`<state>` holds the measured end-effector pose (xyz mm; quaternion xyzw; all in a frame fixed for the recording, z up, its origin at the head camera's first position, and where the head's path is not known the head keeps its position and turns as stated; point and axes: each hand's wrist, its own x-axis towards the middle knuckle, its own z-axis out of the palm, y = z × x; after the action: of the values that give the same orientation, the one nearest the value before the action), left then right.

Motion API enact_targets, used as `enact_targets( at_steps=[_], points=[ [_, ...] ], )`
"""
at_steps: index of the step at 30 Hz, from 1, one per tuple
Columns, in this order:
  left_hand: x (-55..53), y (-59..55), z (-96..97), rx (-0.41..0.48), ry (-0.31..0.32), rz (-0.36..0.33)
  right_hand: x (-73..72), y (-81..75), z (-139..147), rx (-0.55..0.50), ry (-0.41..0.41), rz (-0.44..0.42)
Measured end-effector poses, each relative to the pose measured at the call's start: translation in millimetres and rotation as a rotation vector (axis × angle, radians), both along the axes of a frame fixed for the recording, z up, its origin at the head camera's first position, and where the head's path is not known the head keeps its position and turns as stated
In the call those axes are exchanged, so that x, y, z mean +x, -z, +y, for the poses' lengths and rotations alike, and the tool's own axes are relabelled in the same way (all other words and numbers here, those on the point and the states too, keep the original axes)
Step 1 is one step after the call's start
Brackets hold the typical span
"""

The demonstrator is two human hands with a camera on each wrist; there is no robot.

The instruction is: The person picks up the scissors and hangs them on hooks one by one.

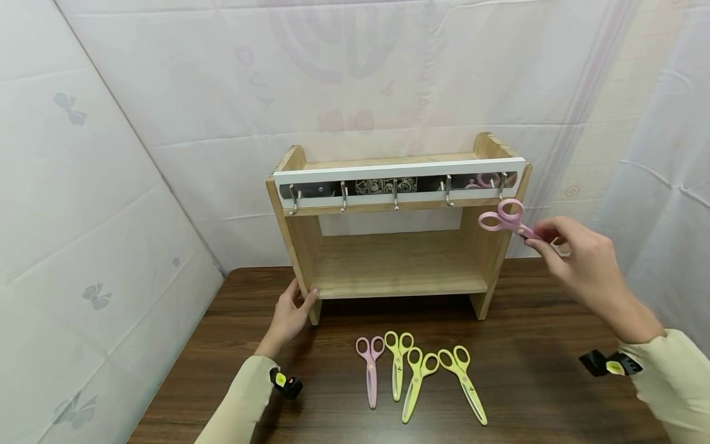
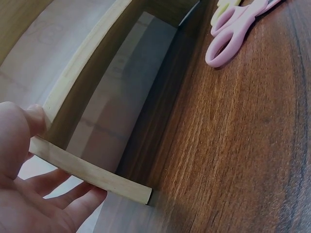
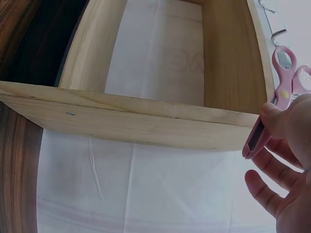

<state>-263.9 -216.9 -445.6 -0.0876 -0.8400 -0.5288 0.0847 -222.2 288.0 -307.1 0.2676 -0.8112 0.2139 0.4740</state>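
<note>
In the head view I am seeing the pink scissors (image 1: pixel 514 225) being held off the desk (image 1: pixel 538 370), at the right end of the shelf (image 1: pixel 399 262). The right hand (image 1: pixel 590 262) is the nearer one: its fingers are pinching the blade end, with the loops pointing left and the long axis slanting from higher loops at left to lower blades at right. One loop is sitting just below the rightmost hook (image 1: pixel 502 185); I cannot tell whether they are touching. The left hand (image 1: pixel 288 311) is gripping the shelf's left foot, well apart from that hook. A second pink pair (image 1: pixel 371 370) and three yellow pairs (image 1: pixel 416 383) are lying nearer on the desk, loops far, tips near.

In the left wrist view I am getting that grip in detail: the thumb is resting on the foot's near side, the other fingers lying along its outer left face. The held scissors are not showing here.

In the right wrist view I am seeing what the head view is hiding: the dark blade (image 3: pixel 256 136) and its pink tip are reaching past the thumb, close by the shelf's right side.
</note>
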Motion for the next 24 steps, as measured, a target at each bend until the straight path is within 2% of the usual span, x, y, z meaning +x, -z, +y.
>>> enact_targets(
  at_steps=[11,24],
  points=[
    [-1.0,0.8,0.2,0.003,-0.012,-0.013,-1.6,3.6,-1.2,-0.031,0.044,-0.062],
    [-4.0,3.8,-1.4,-0.018,-0.017,-0.002,-3.4,6.3,-1.8,-0.018,0.027,-0.096]
  ],
)
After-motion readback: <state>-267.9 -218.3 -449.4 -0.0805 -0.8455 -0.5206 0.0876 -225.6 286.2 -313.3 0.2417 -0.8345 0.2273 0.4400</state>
